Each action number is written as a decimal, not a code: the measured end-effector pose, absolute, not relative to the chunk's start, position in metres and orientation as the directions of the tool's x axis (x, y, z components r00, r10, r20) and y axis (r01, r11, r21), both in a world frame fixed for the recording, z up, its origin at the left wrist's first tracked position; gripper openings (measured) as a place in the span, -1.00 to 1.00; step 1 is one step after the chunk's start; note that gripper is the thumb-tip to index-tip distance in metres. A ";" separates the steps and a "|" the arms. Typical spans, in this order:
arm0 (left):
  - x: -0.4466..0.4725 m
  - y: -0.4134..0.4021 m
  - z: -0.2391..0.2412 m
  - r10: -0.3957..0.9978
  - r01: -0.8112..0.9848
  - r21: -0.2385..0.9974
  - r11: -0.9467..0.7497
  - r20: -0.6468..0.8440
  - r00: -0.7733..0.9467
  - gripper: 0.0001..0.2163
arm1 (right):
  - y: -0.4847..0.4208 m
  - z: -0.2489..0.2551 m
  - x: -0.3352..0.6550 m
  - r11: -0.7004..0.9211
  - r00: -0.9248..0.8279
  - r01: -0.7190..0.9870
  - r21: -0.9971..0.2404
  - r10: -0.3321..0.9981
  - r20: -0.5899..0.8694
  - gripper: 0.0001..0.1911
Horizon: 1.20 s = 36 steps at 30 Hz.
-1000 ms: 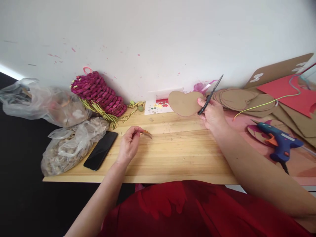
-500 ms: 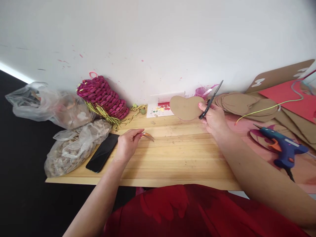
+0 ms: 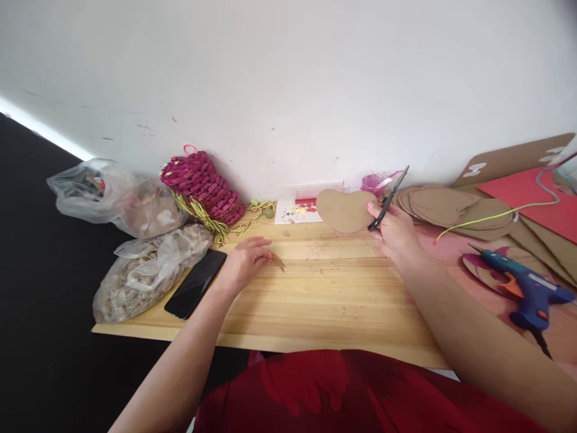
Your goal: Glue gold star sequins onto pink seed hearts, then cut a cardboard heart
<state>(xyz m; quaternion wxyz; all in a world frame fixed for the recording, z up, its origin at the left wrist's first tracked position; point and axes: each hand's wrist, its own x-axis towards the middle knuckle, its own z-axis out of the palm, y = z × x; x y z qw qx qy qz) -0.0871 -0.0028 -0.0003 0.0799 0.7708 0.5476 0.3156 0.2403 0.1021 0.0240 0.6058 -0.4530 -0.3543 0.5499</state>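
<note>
My right hand (image 3: 395,228) is closed around black scissors (image 3: 389,197) and also pinches a brown heart-shaped cardboard piece (image 3: 345,210), held up near the back of the wooden table (image 3: 324,294). My left hand (image 3: 246,263) rests low on the table left of centre, its fingers pinched on a small curved orange-brown piece (image 3: 277,260) whose tip touches the wood. A black phone (image 3: 196,283) lies just left of that hand.
Two clear plastic bags (image 3: 148,264) of dried material sit at the left, a magenta woven bundle (image 3: 202,186) behind them. A small card (image 3: 297,210) leans by the wall. Stacked cardboard shapes (image 3: 451,207), red paper (image 3: 536,204) and a blue glue gun (image 3: 527,288) fill the right.
My left hand has lowered toward the table with the small curved piece. My right hand keeps the scissors and heart almost still. The camera has swung slightly left.
</note>
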 end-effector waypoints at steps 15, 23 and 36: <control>-0.073 -0.010 -0.024 0.884 0.859 0.391 -0.330 0.448 0.135 -0.83 | 0.107 0.017 0.244 -0.045 0.176 -0.368 -0.929 0.978 -0.116 -0.58; -0.083 -0.018 -0.009 0.753 0.797 0.557 -0.234 0.622 -0.214 -0.85 | 0.113 0.008 0.244 -0.069 0.167 -0.372 -0.926 0.976 -0.140 -0.51; -0.300 -0.032 0.212 -0.026 0.880 0.460 0.119 0.887 -0.461 -0.83 | 0.125 -0.017 0.250 -0.080 0.135 -0.351 -0.933 0.982 -0.135 -0.57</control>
